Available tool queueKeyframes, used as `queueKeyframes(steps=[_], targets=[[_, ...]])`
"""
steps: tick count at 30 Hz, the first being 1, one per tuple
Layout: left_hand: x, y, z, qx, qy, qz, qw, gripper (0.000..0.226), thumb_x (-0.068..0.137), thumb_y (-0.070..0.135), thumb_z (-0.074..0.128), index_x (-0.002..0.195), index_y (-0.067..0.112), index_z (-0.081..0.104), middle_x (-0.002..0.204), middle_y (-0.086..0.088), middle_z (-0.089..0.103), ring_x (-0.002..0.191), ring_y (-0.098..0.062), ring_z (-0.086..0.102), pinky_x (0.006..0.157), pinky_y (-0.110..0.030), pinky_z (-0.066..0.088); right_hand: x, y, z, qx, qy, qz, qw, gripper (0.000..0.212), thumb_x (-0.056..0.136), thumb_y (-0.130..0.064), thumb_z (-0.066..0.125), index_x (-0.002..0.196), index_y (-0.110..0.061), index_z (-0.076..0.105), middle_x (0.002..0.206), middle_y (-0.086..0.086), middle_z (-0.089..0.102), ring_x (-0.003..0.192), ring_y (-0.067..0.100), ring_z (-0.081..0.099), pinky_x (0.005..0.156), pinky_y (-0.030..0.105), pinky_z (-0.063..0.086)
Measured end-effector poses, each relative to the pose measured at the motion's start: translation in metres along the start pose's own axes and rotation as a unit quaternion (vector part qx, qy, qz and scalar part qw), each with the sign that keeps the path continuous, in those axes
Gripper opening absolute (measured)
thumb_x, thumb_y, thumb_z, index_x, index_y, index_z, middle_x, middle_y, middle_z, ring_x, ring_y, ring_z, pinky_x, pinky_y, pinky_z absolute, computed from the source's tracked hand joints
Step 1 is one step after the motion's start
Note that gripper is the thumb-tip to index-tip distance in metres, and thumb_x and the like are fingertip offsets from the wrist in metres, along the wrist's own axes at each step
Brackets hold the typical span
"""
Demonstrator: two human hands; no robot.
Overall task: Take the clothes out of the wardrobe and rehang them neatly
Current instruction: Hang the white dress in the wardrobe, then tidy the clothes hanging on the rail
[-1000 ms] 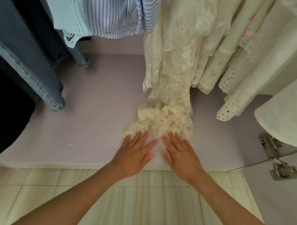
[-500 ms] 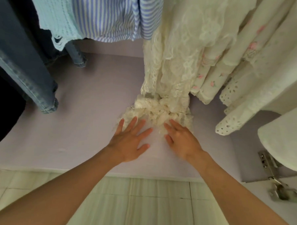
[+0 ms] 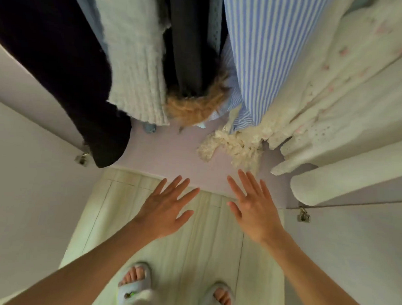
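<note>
Clothes hang in the open wardrobe above its pale lilac floor (image 3: 172, 155). From left to right hang a black garment (image 3: 60, 72), a pale knit (image 3: 135, 57), a dark coat with a tan fur trim (image 3: 195, 106), a blue striped shirt (image 3: 268, 58) and white floral and eyelet dresses (image 3: 350, 94). A cream lace dress (image 3: 237, 144) has its hem bunched on the wardrobe floor. My left hand (image 3: 167, 208) and my right hand (image 3: 255, 210) are held flat with fingers spread, above the wardrobe's front edge. Neither touches any cloth.
Both wardrobe doors stand open: the left door (image 3: 22, 167) with a metal hinge (image 3: 82, 158), and the right door (image 3: 357, 251) with a hinge (image 3: 303, 214). My feet in light slippers (image 3: 134, 285) stand on pale wood flooring (image 3: 191, 255).
Both hands have lifted off the lace hem and pulled back toward me. My view has risen and tilted down, so my feet and more of the hanging clothes show.
</note>
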State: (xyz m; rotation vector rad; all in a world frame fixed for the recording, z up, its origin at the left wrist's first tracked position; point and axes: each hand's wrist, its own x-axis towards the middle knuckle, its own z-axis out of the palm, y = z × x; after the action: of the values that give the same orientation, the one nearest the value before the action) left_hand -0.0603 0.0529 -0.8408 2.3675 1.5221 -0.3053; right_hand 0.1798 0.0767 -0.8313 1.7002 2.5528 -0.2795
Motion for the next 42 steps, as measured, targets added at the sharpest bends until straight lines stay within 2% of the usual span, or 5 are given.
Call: queueKeyframes(steps=[13,17,26,33,42], targets=[[-0.268,0.060,-0.073,-0.166,0.041,-0.241,0.955,0.053,0.094,0.045,0.030,0.141,0.022,0.036,0.147,-0.011,0.036,0.139,-0.028,0.023,0.110,-0.049,0.027,-0.096,-0.158,-0.126,0.079,-0.066,-0.154,0.983,0.055,0.090,-0.035,0.047,0.138,-0.007,0.039,0.136,0.019,0.049,0.124,0.034,0.049,0.100,0.053,0.037],[-0.347,0.092,-0.088,-0.215,0.044,-0.386,0.896,0.058,0.092,0.047,0.028,0.141,0.018,0.037,0.145,-0.015,0.037,0.138,-0.031,0.021,0.109,-0.046,0.019,-0.130,-0.189,-0.151,0.069,-0.115,-0.237,0.962,0.056,0.090,-0.038,0.041,0.137,-0.008,0.042,0.137,0.018,0.048,0.125,0.033,0.048,0.102,0.054,0.035],[-0.451,0.174,-0.123,-0.293,0.139,-0.527,0.786,0.055,0.089,0.042,0.036,0.134,0.013,0.048,0.138,-0.019,0.045,0.133,-0.041,0.034,0.104,-0.053,0.029,-0.214,-0.285,-0.209,0.090,-0.193,-0.318,0.924,0.061,0.090,-0.042,0.034,0.145,-0.014,0.031,0.149,0.013,0.032,0.139,0.028,0.028,0.112,0.050,0.016],[-0.568,0.238,-0.111,-0.315,0.177,-0.614,0.701,0.054,0.086,0.041,0.036,0.129,0.012,0.053,0.132,-0.019,0.051,0.127,-0.041,0.042,0.097,-0.056,0.038,-0.301,-0.367,-0.227,0.034,-0.202,-0.443,0.873,0.063,0.086,-0.043,0.033,0.138,-0.010,0.043,0.140,0.017,0.045,0.130,0.034,0.042,0.105,0.056,0.026],[-0.769,0.374,-0.034,-0.358,0.167,-0.746,0.536,0.068,0.086,0.054,0.015,0.143,0.021,0.033,0.153,-0.009,0.024,0.144,-0.027,0.007,0.114,-0.042,0.007,-0.463,-0.464,-0.210,-0.031,-0.220,-0.569,0.792,0.054,0.092,-0.035,0.045,0.140,-0.011,0.040,0.143,0.016,0.041,0.135,0.031,0.036,0.110,0.053,0.024]])
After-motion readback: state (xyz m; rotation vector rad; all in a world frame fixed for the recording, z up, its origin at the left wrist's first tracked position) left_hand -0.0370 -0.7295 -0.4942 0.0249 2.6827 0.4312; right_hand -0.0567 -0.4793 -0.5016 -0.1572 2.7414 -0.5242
